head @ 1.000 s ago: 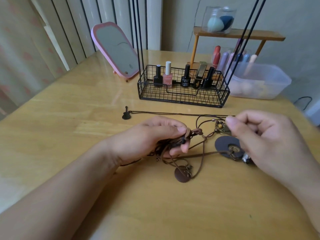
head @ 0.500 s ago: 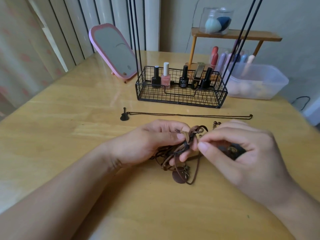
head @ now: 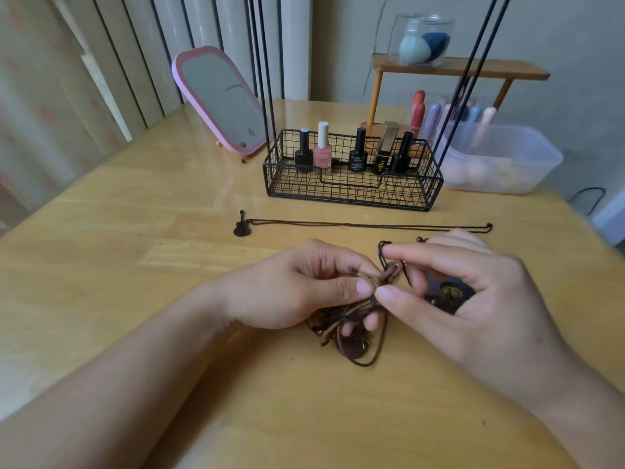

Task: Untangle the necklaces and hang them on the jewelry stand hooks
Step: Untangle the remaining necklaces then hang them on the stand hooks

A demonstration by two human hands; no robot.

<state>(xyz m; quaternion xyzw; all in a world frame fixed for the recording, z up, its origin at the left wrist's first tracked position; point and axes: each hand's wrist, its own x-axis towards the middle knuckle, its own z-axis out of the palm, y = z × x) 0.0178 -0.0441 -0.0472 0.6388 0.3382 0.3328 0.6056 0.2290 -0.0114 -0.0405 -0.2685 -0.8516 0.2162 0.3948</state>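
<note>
Cord knot [head: 378, 286] is sitting at table centre, with the left hand [head: 304, 292] pinching it at 9 o'clock and the right hand [head: 449, 292] pinching a dark strand at 3 o'clock. Risk: pulling outward is likely tightening the knot, or dragging the round pendant [head: 351, 348] off the wooden table [head: 169, 265]. The freed chain necklace [head: 365, 225] is lying at 12 o'clock, long axis running 9 to 3, guitar pendant pointing toward 9.

Left hand [head: 297, 292] and right hand [head: 473, 299] pinching tangled brown necklaces [head: 375, 286], wooden table [head: 169, 265]
</note>
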